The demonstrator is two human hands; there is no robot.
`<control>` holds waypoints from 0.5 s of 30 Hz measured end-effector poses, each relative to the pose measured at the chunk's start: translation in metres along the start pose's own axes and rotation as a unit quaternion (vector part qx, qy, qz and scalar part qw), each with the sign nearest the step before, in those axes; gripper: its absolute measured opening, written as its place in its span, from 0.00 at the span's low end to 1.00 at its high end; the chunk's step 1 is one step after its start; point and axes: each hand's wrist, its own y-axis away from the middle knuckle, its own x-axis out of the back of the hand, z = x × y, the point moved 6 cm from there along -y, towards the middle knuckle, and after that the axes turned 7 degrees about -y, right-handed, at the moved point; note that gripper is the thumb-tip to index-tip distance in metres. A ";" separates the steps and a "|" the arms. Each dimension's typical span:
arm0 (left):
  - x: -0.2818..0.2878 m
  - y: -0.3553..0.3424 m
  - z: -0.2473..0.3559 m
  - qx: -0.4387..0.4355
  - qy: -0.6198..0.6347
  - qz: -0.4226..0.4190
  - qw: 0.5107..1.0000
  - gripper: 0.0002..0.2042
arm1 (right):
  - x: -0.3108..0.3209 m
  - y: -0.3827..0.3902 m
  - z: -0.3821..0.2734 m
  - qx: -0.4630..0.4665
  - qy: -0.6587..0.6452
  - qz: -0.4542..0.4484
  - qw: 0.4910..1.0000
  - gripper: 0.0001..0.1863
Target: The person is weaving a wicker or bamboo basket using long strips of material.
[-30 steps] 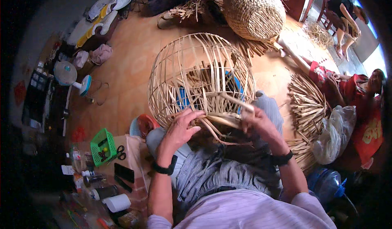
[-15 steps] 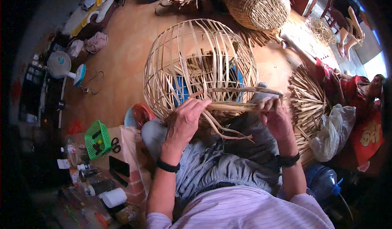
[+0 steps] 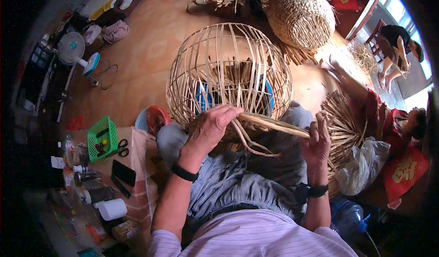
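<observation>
An open lattice basket frame of pale split strips point(image 3: 222, 42) sits in front of my knees, with a blue container point(image 3: 204, 102) and many short strips showing through it. My left hand point(image 3: 208, 131) pinches a bundle of tan plant strands point(image 3: 270, 122) at the basket's near rim, where thinner curved strands point(image 3: 249, 146) dangle. The bundle runs rightward to my right hand point(image 3: 316, 140), whose fingers hold its end above my right knee.
On my left are a green tray point(image 3: 93, 145), scissors point(image 3: 122, 148), a phone point(image 3: 123, 172) and a fan point(image 3: 71, 48). Straw piles point(image 3: 340, 124), a plastic bag point(image 3: 366, 165) and a person in red point(image 3: 393, 119) are right; another person point(image 3: 391, 44) and a woven basket point(image 3: 299, 16) sit farther back.
The bundle has shifted from nearly level to sloping down toward my right hand. The separate strand that stretched above it no longer shows. My right hand's fingers have turned upward.
</observation>
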 end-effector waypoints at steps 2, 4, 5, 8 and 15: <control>-0.001 0.000 0.000 -0.005 0.000 0.014 1.000 0.11 | 0.016 0.004 -0.014 0.013 0.088 0.006 0.996 0.23; 0.002 0.001 -0.003 0.013 0.005 -0.001 1.000 0.11 | -0.008 0.010 -0.025 0.021 0.207 0.131 0.969 0.26; 0.003 0.000 -0.004 0.020 0.009 -0.009 1.000 0.11 | -0.008 0.014 -0.022 -0.002 0.254 0.158 0.954 0.32; 0.002 -0.001 -0.011 0.023 0.055 0.009 0.998 0.11 | -0.017 0.030 0.000 -0.141 0.539 0.028 0.830 0.28; 0.005 -0.017 -0.011 0.028 0.065 -0.069 0.995 0.09 | -0.076 0.002 0.122 -0.129 0.643 -0.093 0.749 0.18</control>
